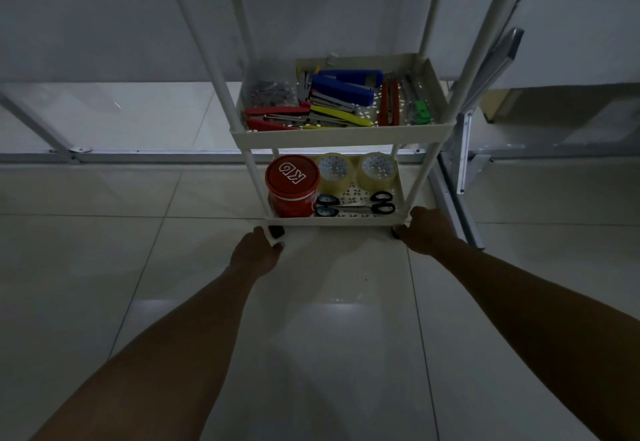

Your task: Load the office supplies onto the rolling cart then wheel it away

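Note:
The white rolling cart (343, 137) stands on the tiled floor ahead of me. Its middle tray holds blue staplers (346, 87), red and yellow staplers (277, 116), red cutters (389, 104) and a bag of clips (270, 92). On the lowest tray sit a red tub (292, 186), two clear tape rolls (356, 172) and black scissors (356, 205). My left hand (258, 251) grips the near left corner of the lowest tray. My right hand (424, 231) is closed on the near right corner by the post.
A metal table frame (460, 149) with angled legs stands right of the cart, close to my right hand. A floor rail (138, 154) runs along a white partition behind the cart. Glossy floor tiles lie between me and the cart.

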